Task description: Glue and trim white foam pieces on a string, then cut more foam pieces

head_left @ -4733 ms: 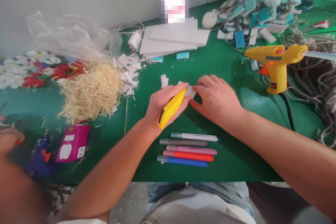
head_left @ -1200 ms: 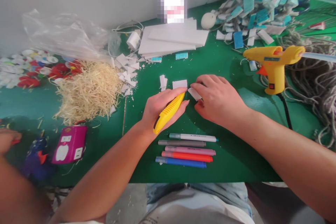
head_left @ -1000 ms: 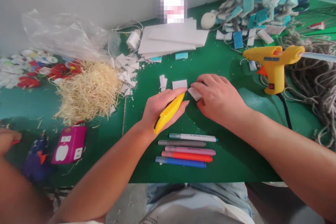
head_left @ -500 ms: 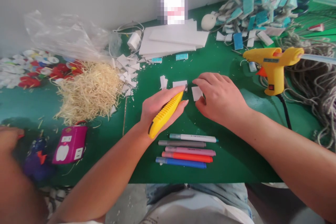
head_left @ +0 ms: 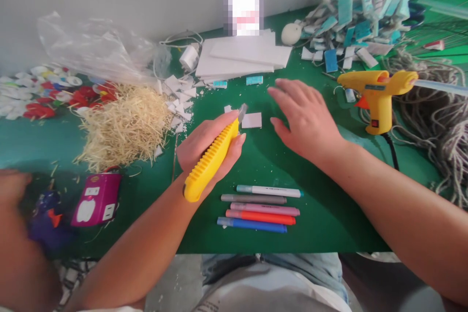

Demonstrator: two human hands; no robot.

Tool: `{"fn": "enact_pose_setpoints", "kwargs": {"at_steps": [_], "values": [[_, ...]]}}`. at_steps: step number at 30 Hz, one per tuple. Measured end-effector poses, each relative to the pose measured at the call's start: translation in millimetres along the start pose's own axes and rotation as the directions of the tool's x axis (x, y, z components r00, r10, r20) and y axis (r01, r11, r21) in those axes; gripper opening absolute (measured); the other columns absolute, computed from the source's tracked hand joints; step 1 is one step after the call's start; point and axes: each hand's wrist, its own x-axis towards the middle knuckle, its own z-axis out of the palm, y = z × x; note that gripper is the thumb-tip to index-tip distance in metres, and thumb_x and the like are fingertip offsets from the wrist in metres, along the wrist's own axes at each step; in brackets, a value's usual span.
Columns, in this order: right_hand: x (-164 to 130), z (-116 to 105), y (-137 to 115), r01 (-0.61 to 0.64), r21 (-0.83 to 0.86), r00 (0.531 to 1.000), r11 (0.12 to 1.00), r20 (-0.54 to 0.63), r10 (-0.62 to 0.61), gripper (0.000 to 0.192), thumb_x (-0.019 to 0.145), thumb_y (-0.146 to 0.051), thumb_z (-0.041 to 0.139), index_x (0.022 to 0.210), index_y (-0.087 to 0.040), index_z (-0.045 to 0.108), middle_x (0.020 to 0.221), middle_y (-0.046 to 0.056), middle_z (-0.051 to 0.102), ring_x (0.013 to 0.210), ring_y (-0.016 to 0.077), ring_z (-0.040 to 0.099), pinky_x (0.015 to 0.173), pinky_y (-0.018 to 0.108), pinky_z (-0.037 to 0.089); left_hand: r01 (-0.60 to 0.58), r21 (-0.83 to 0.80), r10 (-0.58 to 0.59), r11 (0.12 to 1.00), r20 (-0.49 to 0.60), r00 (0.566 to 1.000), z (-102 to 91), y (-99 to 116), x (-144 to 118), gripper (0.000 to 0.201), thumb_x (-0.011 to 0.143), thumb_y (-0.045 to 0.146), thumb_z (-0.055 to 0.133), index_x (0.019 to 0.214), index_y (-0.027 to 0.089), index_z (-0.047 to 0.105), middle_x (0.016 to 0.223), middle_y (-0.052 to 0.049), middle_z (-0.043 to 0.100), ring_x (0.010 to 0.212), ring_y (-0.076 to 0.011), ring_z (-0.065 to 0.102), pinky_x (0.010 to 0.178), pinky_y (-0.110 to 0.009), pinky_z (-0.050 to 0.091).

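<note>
Cutter [head_left: 211, 160] was held firmly in the left hand [head_left: 204, 148], blade raised clear of the green worktop [head_left: 321, 214], while the right hand [head_left: 305, 119] hovered open-fingered just beside the white foam piece [head_left: 252, 120].

R hand [head_left: 305, 119] lifted off foam piece, fingers spread, L hand [head_left: 208, 144] w/ yellow cutter [head_left: 211, 161] pulled back

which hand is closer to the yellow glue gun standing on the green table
Right. The right hand hovers open just left of the glue gun, apart from it. The left hand, gripping the yellow utility knife, is farther left, beyond the small white foam piece.
</note>
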Motion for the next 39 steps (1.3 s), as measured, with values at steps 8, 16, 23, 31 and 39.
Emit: {"fn": "enact_pose_setpoints", "kwargs": {"at_steps": [8, 16, 23, 31, 39], "values": [[-1.2, -1.6, -2.9, 0.198, 0.101, 0.969, 0.975, 0.127, -0.21, 0.036, 0.098, -0.034, 0.055, 0.12, -0.014, 0.076, 0.118, 0.017, 0.077, 0.114, 0.0322, 0.067, 0.106, 0.056, 0.048, -0.036, 0.037, 0.039, 0.999, -0.095, 0.995, -4.3, -2.3, -3.0, 0.022, 0.101, 0.025, 0.064, 0.122, 0.028, 0.07, 0.097, 0.001, 0.08, 0.076, -0.0152, 0.073, 0.072, -0.028, 0.06], [-6.8, 2.9, 0.4, 0.255, 0.188, 0.952, 0.948, 0.121, -0.28, 0.063, 0.085, -0.017, 0.055, 0.148, -0.014, 0.057, 0.15, 0.016, 0.064, 0.138, 0.0321, 0.057, 0.118, 0.058, 0.04, -0.059, 0.074, 0.063, 0.995, -0.053, 0.997, -3.7, -2.0, -3.3, 0.023, 0.102, 0.027, 0.062, 0.125, 0.029, 0.067, 0.099, 0.001, 0.081, 0.078, -0.0157, 0.075, 0.075, -0.028, 0.062], [-6.7, -0.4, 0.5, 0.255, 0.138, 0.957, 0.957, 0.104, -0.27, 0.062, 0.089, -0.037, 0.066, 0.143, -0.006, 0.062, 0.122, 0.021, 0.072, 0.116, 0.0363, 0.063, 0.103, 0.058, 0.05, -0.055, 0.026, 0.056, 0.998, -0.062, 0.996, -3.1, -3.1, -2.5, 0.023, 0.101, 0.024, 0.064, 0.123, 0.029, 0.068, 0.096, 0.001, 0.08, 0.076, -0.0147, 0.073, 0.073, -0.027, 0.06], [-11.2, 0.7, 1.1, 0.218, 0.076, 0.968, 0.973, 0.109, -0.226, 0.041, 0.088, -0.038, 0.065, 0.119, -0.012, 0.074, 0.13, 0.019, 0.07, 0.124, 0.0345, 0.06, 0.112, 0.056, 0.044, -0.029, 0.006, 0.03, 1.0, -0.029, 0.999, -1.3, -3.2, -2.2, 0.019, 0.101, 0.026, 0.064, 0.119, 0.027, 0.069, 0.094, 0.0, 0.08, 0.074, -0.0146, 0.073, 0.071, -0.028, 0.06], [-12.6, 2.0, 1.0, 0.289, 0.147, 0.953, 0.946, 0.047, -0.299, 0.048, 0.086, -0.028, 0.062, 0.129, -0.007, 0.07, 0.135, 0.021, 0.07, 0.125, 0.0366, 0.064, 0.114, 0.06, 0.047, -0.072, 0.014, 0.073, 0.997, -0.049, 0.996, -0.6, -5.6, -0.6, 0.021, 0.096, 0.022, 0.069, 0.116, 0.026, 0.07, 0.092, 0.001, 0.08, 0.071, -0.0138, 0.072, 0.069, -0.025, 0.059]]}}
